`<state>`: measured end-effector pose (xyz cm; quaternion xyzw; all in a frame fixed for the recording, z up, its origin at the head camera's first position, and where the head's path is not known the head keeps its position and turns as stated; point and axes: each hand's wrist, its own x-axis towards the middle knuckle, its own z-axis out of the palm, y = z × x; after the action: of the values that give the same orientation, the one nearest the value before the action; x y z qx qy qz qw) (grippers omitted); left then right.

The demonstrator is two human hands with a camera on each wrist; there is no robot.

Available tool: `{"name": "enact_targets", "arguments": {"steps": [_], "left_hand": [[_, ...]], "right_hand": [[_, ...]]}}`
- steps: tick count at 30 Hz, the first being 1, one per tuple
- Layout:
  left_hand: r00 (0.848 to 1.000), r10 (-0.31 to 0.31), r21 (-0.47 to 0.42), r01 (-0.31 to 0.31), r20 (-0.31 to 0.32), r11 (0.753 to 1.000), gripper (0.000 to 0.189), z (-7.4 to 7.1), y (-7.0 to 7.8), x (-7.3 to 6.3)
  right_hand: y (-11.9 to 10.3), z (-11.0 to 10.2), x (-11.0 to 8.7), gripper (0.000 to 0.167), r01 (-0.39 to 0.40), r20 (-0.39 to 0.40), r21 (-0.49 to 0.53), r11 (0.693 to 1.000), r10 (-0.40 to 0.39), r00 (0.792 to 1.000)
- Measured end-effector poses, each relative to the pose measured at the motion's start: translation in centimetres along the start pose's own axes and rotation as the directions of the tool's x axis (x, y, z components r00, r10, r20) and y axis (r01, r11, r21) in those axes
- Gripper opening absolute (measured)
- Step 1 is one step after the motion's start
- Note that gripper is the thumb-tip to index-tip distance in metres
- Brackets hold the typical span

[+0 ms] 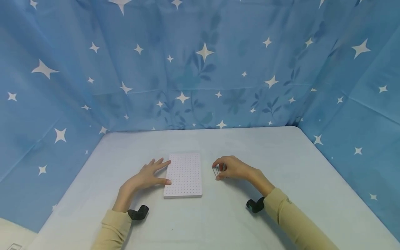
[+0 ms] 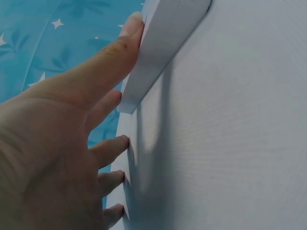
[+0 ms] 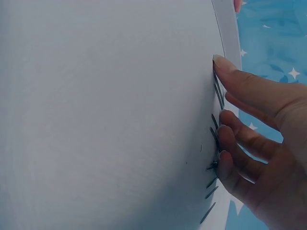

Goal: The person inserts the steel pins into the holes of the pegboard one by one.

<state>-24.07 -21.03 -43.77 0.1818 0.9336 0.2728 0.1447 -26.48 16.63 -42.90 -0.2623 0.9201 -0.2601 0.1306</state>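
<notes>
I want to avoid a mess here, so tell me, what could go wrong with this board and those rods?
Some thin dark rods lie loose on the white tabletop by the right hand, so a nudge might scatter them. The left hand touches the edge of the holed white board, so a hard push could slide it.

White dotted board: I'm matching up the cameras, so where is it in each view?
Head: the white dotted board lies left of centre, below mid-height.
Left wrist: top centre, seen from its side.
Right wrist: upper right, seemingly a narrow pale strip.
Shared landmark: blue starred curtain.
</notes>
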Motion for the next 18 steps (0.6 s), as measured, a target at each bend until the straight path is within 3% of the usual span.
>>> {"name": "enact_targets", "arguments": {"steps": [10,18], "left_hand": [[1.000,0.021,-0.045,-0.021,0.002,0.999,0.096,-0.04,0.03,-0.18],[1.000,-0.006,-0.020,0.006,0.004,1.000,0.095,-0.17,0.10,0.06]], "right_hand": [[-0.29,-0.28,-0.46,0.041,-0.026,-0.023,0.035,0.999,0.027,0.999],[-0.71,0.18,-0.54,0.036,0.052,-0.059,0.085,0.995,-0.047,0.997]]}}
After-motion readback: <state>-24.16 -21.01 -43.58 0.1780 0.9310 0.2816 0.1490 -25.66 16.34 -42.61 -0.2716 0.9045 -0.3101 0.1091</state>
